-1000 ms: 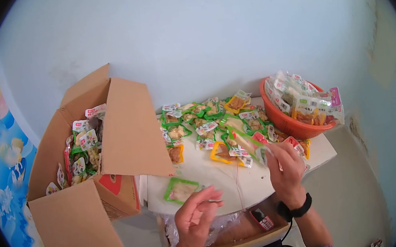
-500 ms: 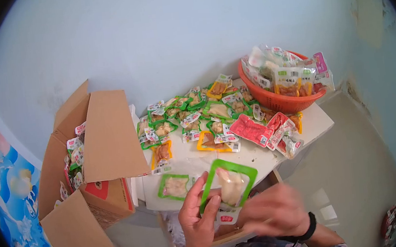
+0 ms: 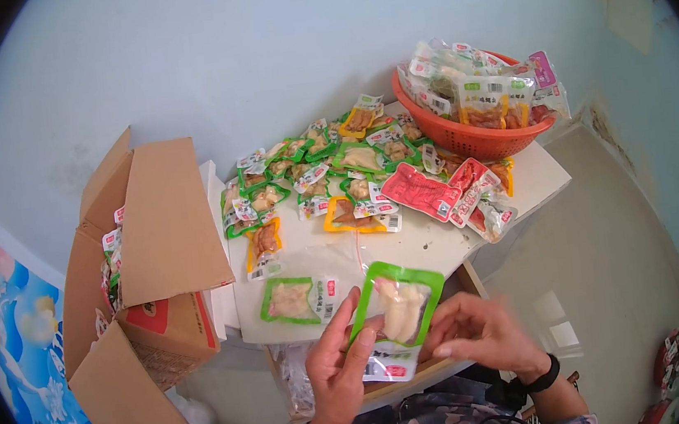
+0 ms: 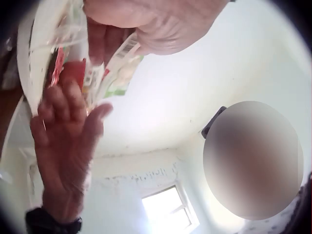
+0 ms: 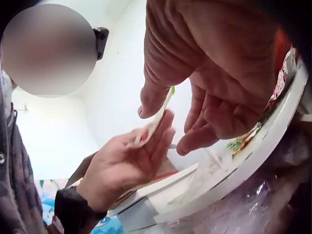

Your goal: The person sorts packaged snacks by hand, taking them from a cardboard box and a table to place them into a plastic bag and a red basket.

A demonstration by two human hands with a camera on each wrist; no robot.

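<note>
My left hand point(image 3: 336, 374) grips a green-bordered vacuum food packet point(image 3: 399, 309), thumb in front and fingers behind. Pale pieces show through its clear window, and a white printed end hangs below. Just right of the packet is my right hand point(image 3: 485, 333), its fingers loosely bent and nothing held. In the right wrist view, a gap separates the thumb and fingers of the right hand point(image 5: 209, 63), with the packet point(image 5: 155, 124) seen edge-on in the left hand point(image 5: 124, 163). A similar green-bordered packet point(image 3: 291, 300) lies flat on the white table, left of the held one.
Several green, yellow and red packets point(image 3: 420, 191) are spread over the white table point(image 3: 293, 246). An orange basket point(image 3: 473, 144) heaped with packets stands at the back right. On the left is an open cardboard box point(image 3: 171, 221) with packets inside. An open drawer point(image 3: 467, 281) juts out below the tabletop.
The right hand has brought a green-bordered packet from the table pile to the left hand, which now holds it. The right hand has let go and stays close by. The head view has shifted.
</note>
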